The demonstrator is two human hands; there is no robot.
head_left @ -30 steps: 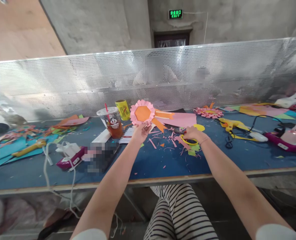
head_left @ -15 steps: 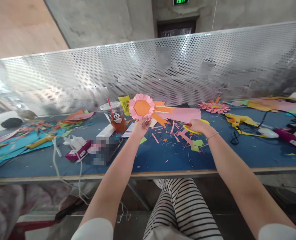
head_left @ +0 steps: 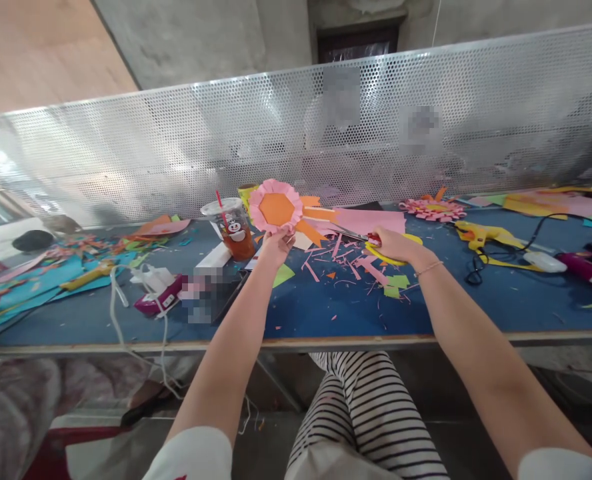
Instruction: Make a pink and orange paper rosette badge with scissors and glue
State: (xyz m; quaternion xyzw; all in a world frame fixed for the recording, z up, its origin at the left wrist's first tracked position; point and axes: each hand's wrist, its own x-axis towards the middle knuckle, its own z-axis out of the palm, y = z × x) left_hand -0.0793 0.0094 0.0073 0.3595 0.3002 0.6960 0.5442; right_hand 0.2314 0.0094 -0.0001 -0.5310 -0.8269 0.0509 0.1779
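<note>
A paper rosette (head_left: 277,208) with a pleated pink rim, an orange middle and orange ribbon tails is held up above the table. My left hand (head_left: 278,244) pinches its lower edge. Scissors (head_left: 350,231) with red and yellow on the handles are gripped in my right hand (head_left: 392,245), their blades pointing left toward the ribbon tails. Whether the blades touch the paper, I cannot tell. Behind the scissors lies a sheet of pink paper (head_left: 371,221). Thin pink paper strips (head_left: 346,259) and green scraps (head_left: 395,285) are scattered below, in front of my hands.
A plastic cup of brown drink (head_left: 236,233) stands left of the rosette. Another pink rosette (head_left: 433,209) and a yellow glue gun (head_left: 486,239) lie to the right. Purple power strips (head_left: 159,297) with cables sit on the blue table (head_left: 326,327). A perforated metal screen (head_left: 186,147) rises behind.
The rosette and my left hand have shifted slightly left. The scissor blades now show more plainly between my right hand and the tails. The camera view has tipped down a little.
</note>
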